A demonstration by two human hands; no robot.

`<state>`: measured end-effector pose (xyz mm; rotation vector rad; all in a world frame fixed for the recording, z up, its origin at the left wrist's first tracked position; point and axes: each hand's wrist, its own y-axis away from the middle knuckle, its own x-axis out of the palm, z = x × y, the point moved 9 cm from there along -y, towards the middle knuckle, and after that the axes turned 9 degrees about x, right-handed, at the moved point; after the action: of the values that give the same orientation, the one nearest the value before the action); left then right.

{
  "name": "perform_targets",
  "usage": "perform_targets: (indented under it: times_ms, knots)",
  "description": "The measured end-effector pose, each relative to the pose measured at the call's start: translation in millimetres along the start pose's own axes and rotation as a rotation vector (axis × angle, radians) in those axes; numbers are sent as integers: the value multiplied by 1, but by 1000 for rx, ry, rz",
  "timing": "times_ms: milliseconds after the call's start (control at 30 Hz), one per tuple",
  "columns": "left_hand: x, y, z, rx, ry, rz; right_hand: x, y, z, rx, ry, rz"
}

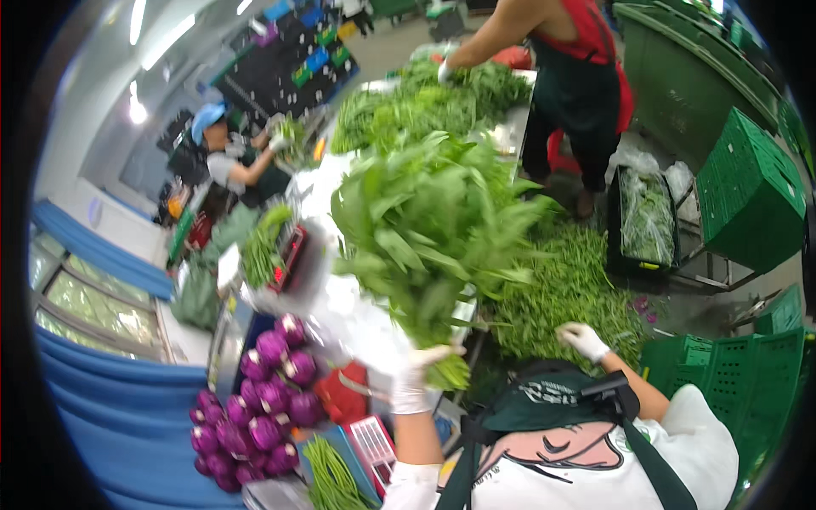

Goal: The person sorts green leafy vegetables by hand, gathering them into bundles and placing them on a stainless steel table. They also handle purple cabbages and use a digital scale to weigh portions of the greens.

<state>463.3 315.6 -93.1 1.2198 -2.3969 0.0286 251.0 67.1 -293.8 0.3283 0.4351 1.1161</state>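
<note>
My left hand (416, 378), in a white glove, is closed round the stems of a large bunch of leafy greens (433, 225). The leaves fan out upward and away over the white table (319, 280), and their edges are blurred. Cut stem ends show just right of the fist. My right hand (585, 340), also gloved, is over a low heap of loose greens (569, 289) on the right. Its fingers are loosely bent, with nothing visible in them.
Purple round vegetables (263, 408) are piled at the lower left, near green beans (331, 472) and a scale (289, 259) bearing greens. Two people work beyond, one (238, 161) left, one (574, 76) at the far end. Green crates (752, 191) and a black crate (643, 217) stand right.
</note>
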Motion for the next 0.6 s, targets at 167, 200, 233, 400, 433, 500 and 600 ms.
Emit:
perform_targets:
  times_ms: [167, 200, 233, 400, 433, 500, 600]
  knots:
    - [65, -93, 146, -21, -939, 281, -39, 49, -80, 150, 0, -170]
    - [92, -97, 149, -36, -1012, 379, -56, 56, -95, 150, -8, -241]
    - [115, -97, 150, -44, -1085, 468, -66, 70, -109, 186, -143, -258]
    - [160, -112, 184, -183, -568, 682, -91, 143, -214, 372, -522, -556]
    - [103, -131, 228, -152, -920, 600, -83, 141, -233, 383, -503, -558]
    - [90, -143, 263, -241, -1411, 678, -81, 154, -232, 359, -506, -538]
    - [151, -135, 237, -271, -983, 698, -87, 164, -227, 312, -588, -557]
